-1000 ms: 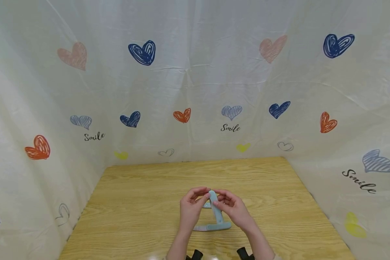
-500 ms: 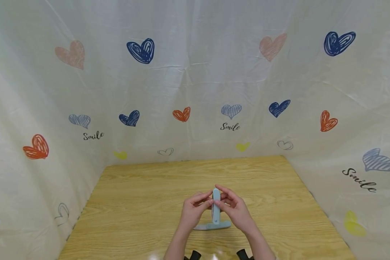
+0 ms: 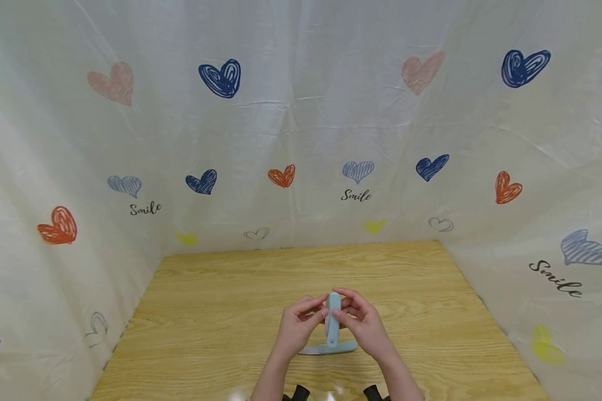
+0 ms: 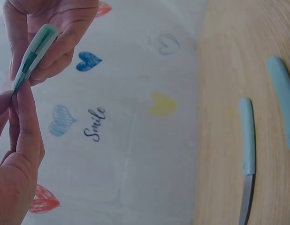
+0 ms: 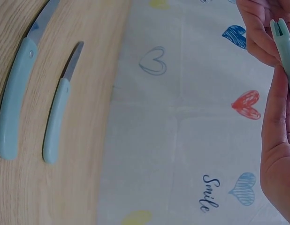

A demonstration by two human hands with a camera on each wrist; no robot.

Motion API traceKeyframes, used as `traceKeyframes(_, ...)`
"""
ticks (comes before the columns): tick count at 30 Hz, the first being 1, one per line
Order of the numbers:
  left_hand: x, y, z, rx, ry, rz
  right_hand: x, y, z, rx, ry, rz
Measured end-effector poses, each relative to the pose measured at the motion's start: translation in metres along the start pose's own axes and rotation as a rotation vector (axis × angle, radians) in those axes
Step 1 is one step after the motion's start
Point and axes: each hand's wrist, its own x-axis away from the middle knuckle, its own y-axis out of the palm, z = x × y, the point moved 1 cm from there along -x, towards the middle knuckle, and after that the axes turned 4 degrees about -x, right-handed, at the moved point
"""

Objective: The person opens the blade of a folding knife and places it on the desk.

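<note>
Above the table, both hands hold a folding knife (image 3: 333, 323) with a light blue handle, upright in the head view. My right hand (image 3: 361, 320) pinches the handle from the right, thumb on its near face. From the left, the thumb and fingertips of my left hand (image 3: 298, 323) pinch its edge. The left wrist view shows a slot along the held knife (image 4: 39, 47); its blade is mostly hidden by fingers and handle. Below lies a larger unfolded knife (image 3: 338, 348) with a matching handle. A smaller unfolded knife (image 5: 56, 117) lies beside it in the right wrist view.
The wooden table (image 3: 221, 306) carries the two unfolded knives, blades exposed. A white curtain (image 3: 306, 128) printed with hearts and "Smile" surrounds its back and sides. Two black objects (image 3: 301, 393) show at the bottom edge of the head view.
The held knife has turned from leaning left to nearly upright, and both hands have shifted slightly right. The smaller knife, partly seen between the hands earlier, is now hidden in the head view.
</note>
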Motion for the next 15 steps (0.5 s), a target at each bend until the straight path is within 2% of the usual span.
traceKeyframes(4, -0.0006, 0.0005, -0.002, 0.009, -0.021, 0.01, -0.0001, -0.001, 0.0008, 0.001, 0.003, 0.007)
traceKeyframes(15, -0.0023, 0.0025, -0.0033, 0.076, -0.149, 0.015, -0.0014, -0.002, 0.0016, 0.009, 0.047, 0.015)
